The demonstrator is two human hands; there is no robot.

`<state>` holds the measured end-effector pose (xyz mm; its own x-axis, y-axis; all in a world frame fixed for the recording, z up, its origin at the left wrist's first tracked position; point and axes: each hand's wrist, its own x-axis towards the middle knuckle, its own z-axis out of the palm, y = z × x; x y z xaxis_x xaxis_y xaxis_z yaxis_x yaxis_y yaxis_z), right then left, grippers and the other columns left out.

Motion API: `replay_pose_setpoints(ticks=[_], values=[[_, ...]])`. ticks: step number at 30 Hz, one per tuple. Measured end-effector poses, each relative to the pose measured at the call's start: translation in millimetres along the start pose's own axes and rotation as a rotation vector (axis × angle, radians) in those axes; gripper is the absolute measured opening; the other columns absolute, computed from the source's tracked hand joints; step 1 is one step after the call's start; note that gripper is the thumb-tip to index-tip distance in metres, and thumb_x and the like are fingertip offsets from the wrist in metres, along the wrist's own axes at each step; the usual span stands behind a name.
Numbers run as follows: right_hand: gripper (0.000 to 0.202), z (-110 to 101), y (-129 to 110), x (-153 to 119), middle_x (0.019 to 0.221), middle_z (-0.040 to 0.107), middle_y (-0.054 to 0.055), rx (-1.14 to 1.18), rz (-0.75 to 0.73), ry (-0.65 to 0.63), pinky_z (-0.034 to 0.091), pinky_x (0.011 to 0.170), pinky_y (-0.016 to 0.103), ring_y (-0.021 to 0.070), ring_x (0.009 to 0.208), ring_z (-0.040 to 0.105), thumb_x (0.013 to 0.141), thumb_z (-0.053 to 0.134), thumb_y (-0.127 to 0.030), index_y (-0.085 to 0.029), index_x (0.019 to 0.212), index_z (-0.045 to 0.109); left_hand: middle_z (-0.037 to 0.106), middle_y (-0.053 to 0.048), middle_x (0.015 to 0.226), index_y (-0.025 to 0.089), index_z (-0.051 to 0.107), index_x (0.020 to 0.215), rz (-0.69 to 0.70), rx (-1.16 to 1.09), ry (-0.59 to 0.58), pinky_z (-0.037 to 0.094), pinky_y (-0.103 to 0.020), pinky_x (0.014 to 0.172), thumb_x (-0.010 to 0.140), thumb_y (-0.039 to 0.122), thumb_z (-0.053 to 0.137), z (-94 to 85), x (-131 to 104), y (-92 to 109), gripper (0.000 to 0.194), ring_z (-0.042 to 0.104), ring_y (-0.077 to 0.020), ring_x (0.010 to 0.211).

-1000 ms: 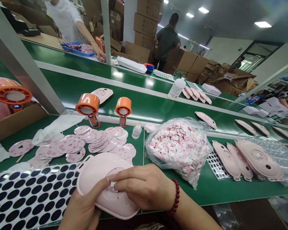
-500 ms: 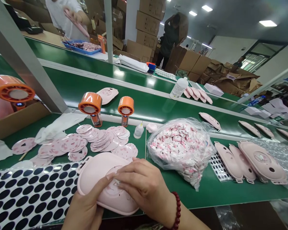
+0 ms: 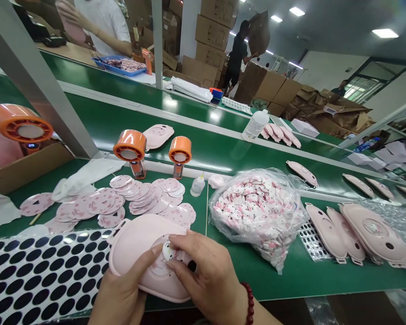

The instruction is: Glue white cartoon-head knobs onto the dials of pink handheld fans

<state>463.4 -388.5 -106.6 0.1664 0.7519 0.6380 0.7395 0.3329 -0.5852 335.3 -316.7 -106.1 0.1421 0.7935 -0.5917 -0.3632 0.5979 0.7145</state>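
Note:
A pale pink oval plastic cover (image 3: pixel 131 246) with a round recess lies tilted in front of me. My left hand (image 3: pixel 122 282) grips its near left edge, thumb on top by the recess. Between the thumb and forefinger of my right hand (image 3: pixel 209 266) is a small white cartoon-face piece (image 3: pixel 168 251), tipped up over the recess; my left thumb tip is close against it. A dark round hole in the cover shows partly behind my right fingers. Farther right, a clear plastic bag (image 3: pixel 257 212) holds many similar face pieces.
Patterned round discs (image 3: pixel 145 198) lie behind the cover, beside a sheet of black dots (image 3: pixel 30 275). Orange handheld fans (image 3: pixel 130 151) and a small dropper bottle (image 3: pixel 198 185) stand beyond. More pink covers (image 3: pixel 375 230) lie right. A co-worker (image 3: pixel 104 27) sits across the green belt.
My right fingers have drawn back from lying over the recess, and the face piece now shows tipped up in their pinch. Across the belt, the co-worker's hands have moved left.

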Motion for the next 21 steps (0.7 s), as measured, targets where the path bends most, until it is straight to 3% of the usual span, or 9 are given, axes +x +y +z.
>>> replay_pose_setpoints(ticks=[6, 9, 12, 17, 21], values=[[0.033, -2.8, 4.1, 2.8, 0.111, 0.080, 0.008, 0.129, -0.045, -0.048, 0.061, 0.094, 0.025, 0.0156, 0.098, 0.075, 0.102, 0.061, -0.017, -0.016, 0.134, 0.061, 0.079, -0.006, 0.118, 0.026, 0.073, 0.123, -0.010, 0.001, -0.024, 0.066, -0.030, 0.079, 0.038, 0.032, 0.103, 1.4, -0.9, 2.6, 0.090, 0.072, -0.0337, 0.113], [0.031, -5.8, 5.8, 4.1, 0.117, 0.079, 0.006, 0.158, -0.087, -0.082, 0.057, 0.104, 0.023, 0.0135, 0.104, 0.075, 0.100, 0.063, -0.014, -0.017, 0.131, 0.061, 0.079, -0.006, 0.119, 0.026, 0.072, 0.124, -0.049, -0.033, -0.030, 0.066, -0.038, 0.084, 0.038, 0.023, 0.101, 0.2, -0.7, 1.8, 0.091, 0.072, -0.0366, 0.114], [0.028, -10.6, 6.7, 5.2, 0.124, 0.079, 0.003, 0.087, -0.121, -0.158, 0.051, 0.112, 0.024, 0.0121, 0.107, 0.076, 0.101, 0.062, -0.014, -0.019, 0.129, 0.062, 0.078, -0.005, 0.122, 0.027, 0.073, 0.122, -0.057, -0.040, -0.038, 0.066, -0.036, 0.082, 0.039, 0.013, 0.097, -1.8, 0.5, 0.8, 0.087, 0.071, -0.0371, 0.114], [0.021, -16.1, 9.0, 10.0, 0.107, 0.081, 0.005, 0.003, -0.256, -0.269, 0.052, 0.112, 0.024, 0.0125, 0.103, 0.076, 0.103, 0.056, -0.014, -0.016, 0.121, 0.065, 0.078, -0.009, 0.122, 0.024, 0.071, 0.126, -0.043, 0.021, -0.053, 0.065, -0.033, 0.081, 0.048, 0.025, 0.099, -5.7, 1.1, -2.5, 0.083, 0.071, -0.0352, 0.116], [0.021, -14.4, 12.4, 12.5, 0.102, 0.081, 0.006, -0.024, -0.357, -0.283, 0.053, 0.113, 0.029, 0.0163, 0.109, 0.075, 0.106, 0.051, -0.016, -0.013, 0.119, 0.067, 0.080, -0.010, 0.114, 0.020, 0.071, 0.125, -0.010, 0.071, -0.082, 0.064, -0.028, 0.081, 0.052, 0.024, 0.099, -9.3, 1.8, -9.1, 0.079, 0.074, -0.0319, 0.110]])
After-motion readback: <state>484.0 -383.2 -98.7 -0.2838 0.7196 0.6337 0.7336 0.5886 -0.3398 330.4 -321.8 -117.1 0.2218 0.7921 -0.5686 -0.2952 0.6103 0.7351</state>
